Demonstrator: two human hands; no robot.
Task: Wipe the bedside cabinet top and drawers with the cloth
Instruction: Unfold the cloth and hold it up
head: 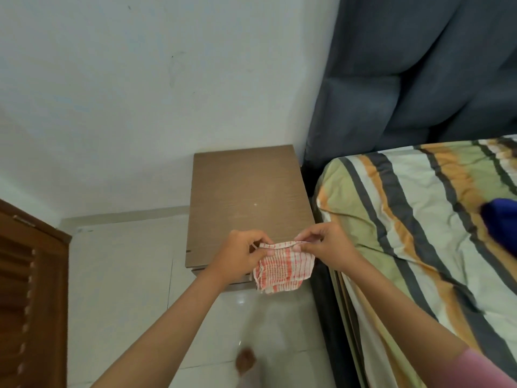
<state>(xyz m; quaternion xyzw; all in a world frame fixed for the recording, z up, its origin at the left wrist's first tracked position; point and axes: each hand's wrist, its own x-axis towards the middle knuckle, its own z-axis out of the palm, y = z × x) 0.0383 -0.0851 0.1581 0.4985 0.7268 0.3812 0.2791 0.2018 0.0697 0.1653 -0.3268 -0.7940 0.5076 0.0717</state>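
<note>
A brown wooden bedside cabinet point(246, 197) stands against the white wall, between the floor tiles and the bed. Its top is bare, with a few pale specks. A small white cloth with red checks point(282, 268) hangs in the air over the cabinet's front edge. My left hand point(240, 254) pinches the cloth's top left corner. My right hand point(326, 246) pinches its top right corner. The cloth is stretched between them and folded over. The drawers' fronts are hidden below the top and behind the cloth.
A bed point(419, 219) with a striped sheet stands right of the cabinet, with a dark grey padded headboard point(419, 79) behind. A blue thing point(502, 222) lies on the bed. A brown louvred door point(30, 303) is at the left. White glossy floor tiles point(126, 275) lie below.
</note>
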